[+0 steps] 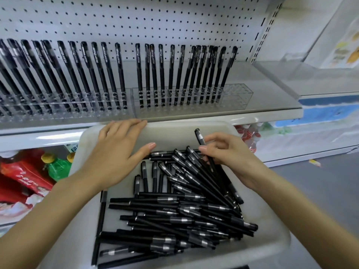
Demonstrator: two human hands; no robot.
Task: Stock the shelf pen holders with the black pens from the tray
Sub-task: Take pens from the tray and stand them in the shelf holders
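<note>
Black pens (174, 216) lie in a loose, crossed heap in the white tray (272, 255), just below the shelf front. Right hand (233, 158) pinches one pen (200, 137) between thumb and curled fingers, cap end up and away, lower barrel hidden among the heap. Left hand (114, 152) lies flat on the tray's far wall, fingers straight and close together, thumb out toward the pile. I note the clear holder (239, 94) on the shelf has bare slots only at its right end; the rest carries upright pens. Risks as I judge them: the pinch sits high on the barrel, so the pen may swivel or slip as it lifts; neighbours crossing it may be dragged up and spill over the rim; I cannot tell what supports the tray, so pressure from the flat hand might tip it; seating a pen beside the packed row could knock standing pens or shove the light holder back. Surface: grey shelf (272, 78) under a white pegboard (136, 20). Lower shelf holds a green bottle (56, 167) and red packets (21, 171). Grey floor (320, 181) at right.
</note>
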